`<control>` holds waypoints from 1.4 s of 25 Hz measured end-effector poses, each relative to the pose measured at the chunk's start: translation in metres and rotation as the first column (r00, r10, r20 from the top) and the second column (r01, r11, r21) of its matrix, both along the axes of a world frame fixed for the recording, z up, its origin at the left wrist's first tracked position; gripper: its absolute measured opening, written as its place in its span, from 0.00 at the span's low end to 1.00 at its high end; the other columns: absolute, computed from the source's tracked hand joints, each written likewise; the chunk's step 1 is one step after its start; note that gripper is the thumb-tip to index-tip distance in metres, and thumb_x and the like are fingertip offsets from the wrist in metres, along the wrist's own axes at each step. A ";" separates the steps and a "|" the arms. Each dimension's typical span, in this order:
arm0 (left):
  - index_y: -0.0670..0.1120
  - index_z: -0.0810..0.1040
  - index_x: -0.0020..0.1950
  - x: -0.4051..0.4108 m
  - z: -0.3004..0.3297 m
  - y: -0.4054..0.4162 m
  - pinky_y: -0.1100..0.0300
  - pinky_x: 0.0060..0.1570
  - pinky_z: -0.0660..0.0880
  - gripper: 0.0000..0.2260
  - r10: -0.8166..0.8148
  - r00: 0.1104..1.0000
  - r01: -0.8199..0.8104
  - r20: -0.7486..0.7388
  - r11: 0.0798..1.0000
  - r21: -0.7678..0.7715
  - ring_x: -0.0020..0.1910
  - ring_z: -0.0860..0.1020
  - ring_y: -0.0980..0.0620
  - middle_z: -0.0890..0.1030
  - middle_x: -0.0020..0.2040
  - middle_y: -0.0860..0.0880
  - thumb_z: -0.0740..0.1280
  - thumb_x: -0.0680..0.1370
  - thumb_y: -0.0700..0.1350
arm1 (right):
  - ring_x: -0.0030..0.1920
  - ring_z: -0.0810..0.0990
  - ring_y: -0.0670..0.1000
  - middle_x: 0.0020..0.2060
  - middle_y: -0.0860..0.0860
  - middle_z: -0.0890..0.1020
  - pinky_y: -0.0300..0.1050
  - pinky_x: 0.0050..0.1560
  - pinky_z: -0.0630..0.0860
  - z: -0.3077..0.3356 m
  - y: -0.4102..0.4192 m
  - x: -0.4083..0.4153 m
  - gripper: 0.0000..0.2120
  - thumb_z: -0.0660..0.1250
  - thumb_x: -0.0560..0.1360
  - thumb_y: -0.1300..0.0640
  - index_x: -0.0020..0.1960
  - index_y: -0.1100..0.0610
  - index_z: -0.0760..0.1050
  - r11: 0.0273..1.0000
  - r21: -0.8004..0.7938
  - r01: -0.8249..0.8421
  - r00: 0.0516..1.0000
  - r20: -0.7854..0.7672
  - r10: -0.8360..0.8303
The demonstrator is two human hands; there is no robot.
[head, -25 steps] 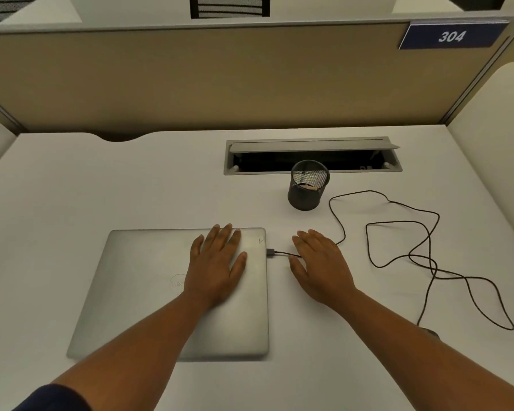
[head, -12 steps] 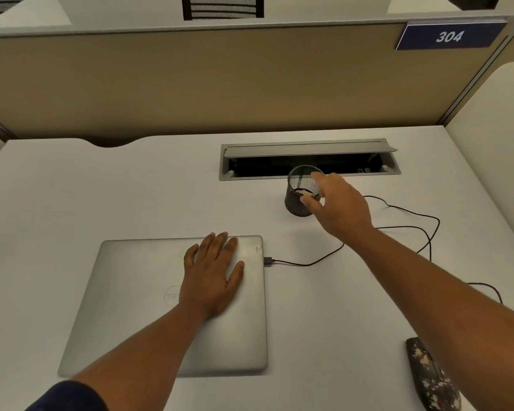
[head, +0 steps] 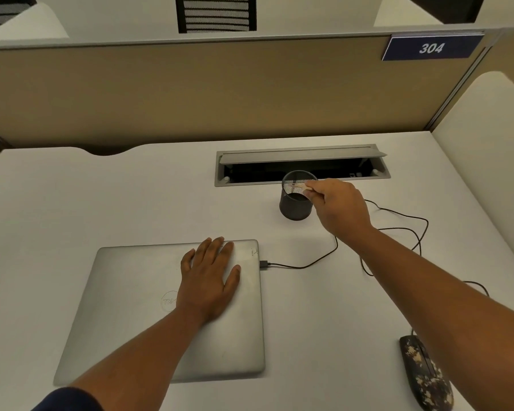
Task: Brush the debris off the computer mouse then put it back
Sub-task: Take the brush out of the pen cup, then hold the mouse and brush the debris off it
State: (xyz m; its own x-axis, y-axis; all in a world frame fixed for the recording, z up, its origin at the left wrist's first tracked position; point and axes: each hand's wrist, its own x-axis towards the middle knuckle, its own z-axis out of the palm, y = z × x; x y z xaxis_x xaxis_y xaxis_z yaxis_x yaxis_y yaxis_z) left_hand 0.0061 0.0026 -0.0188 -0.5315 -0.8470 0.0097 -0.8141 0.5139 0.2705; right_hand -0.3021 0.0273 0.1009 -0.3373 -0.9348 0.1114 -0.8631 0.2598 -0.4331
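We see our right hand [head: 340, 207] reaching to the far side of the desk [head: 72, 203], its fingertips pinching a thin, pale wooden handle [head: 301, 187] at the rim of a black mesh cup [head: 294, 207]. The rest of that tool sits inside the cup, and we cannot tell what kind of tool it is. Our left hand [head: 209, 281] lies flat, fingers straight and slightly spread, on the lid of a closed silver laptop [head: 131, 307], holding nothing.

The mouse [head: 426, 378], dark with a camouflage pattern, lies at the near right corner of the desk, just to the right of our right forearm and partly covered by it. It is well apart from both hands: far nearer to us than the right hand, and across the desk from the left. Its black cable [head: 398, 229] loops over the desk behind the right arm and runs to a plug at the laptop's right edge.

Beyond the cup, a grey cable tray [head: 303, 158] stands with its flap raised. A blue sign [head: 431, 48] on the partition reads 304.
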 end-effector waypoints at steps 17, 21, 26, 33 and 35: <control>0.49 0.77 0.73 -0.051 0.071 0.040 0.53 0.77 0.66 0.22 0.083 0.895 0.036 -0.439 0.966 0.257 0.75 0.72 0.51 0.75 0.75 0.51 0.71 0.80 0.54 | 0.46 0.86 0.53 0.43 0.54 0.87 0.46 0.51 0.85 0.056 0.128 0.029 0.06 0.66 0.83 0.54 0.54 0.52 0.82 0.844 -0.216 0.491 0.483 0.874 -0.057; 0.48 0.82 0.65 -0.075 0.096 0.088 0.77 0.62 0.68 0.14 0.002 0.778 0.175 -0.628 0.960 0.220 0.63 0.76 0.65 0.81 0.64 0.56 0.74 0.80 0.42 | 0.44 0.86 0.52 0.43 0.55 0.87 0.45 0.48 0.83 0.053 0.165 0.026 0.07 0.66 0.83 0.55 0.55 0.56 0.82 0.813 -0.158 0.560 0.326 0.945 -0.041; 0.54 0.83 0.59 -0.103 0.096 0.149 0.78 0.59 0.68 0.11 -0.050 0.739 0.323 -0.672 0.902 0.288 0.61 0.78 0.66 0.82 0.57 0.63 0.76 0.79 0.42 | 0.41 0.81 0.50 0.40 0.54 0.83 0.43 0.45 0.80 0.046 0.229 0.008 0.05 0.66 0.83 0.59 0.54 0.59 0.79 0.703 -0.032 0.710 0.091 0.995 -0.047; 0.54 0.74 0.74 -0.150 0.074 0.205 0.81 0.61 0.64 0.29 -0.145 0.819 0.433 -0.555 0.790 0.433 0.66 0.71 0.70 0.75 0.69 0.60 0.80 0.74 0.49 | 0.39 0.79 0.50 0.36 0.52 0.81 0.45 0.44 0.77 0.026 0.310 -0.020 0.07 0.64 0.83 0.57 0.49 0.56 0.78 0.545 0.095 0.833 -0.051 0.994 -0.095; 0.55 0.67 0.80 -0.161 0.066 0.213 0.76 0.68 0.63 0.40 -0.182 0.853 0.446 -0.490 0.741 0.502 0.71 0.68 0.66 0.69 0.75 0.59 0.82 0.72 0.53 | 0.39 0.81 0.51 0.37 0.53 0.82 0.45 0.43 0.78 0.020 0.327 -0.026 0.07 0.63 0.84 0.57 0.48 0.56 0.76 0.516 0.113 0.849 -0.075 0.993 -0.094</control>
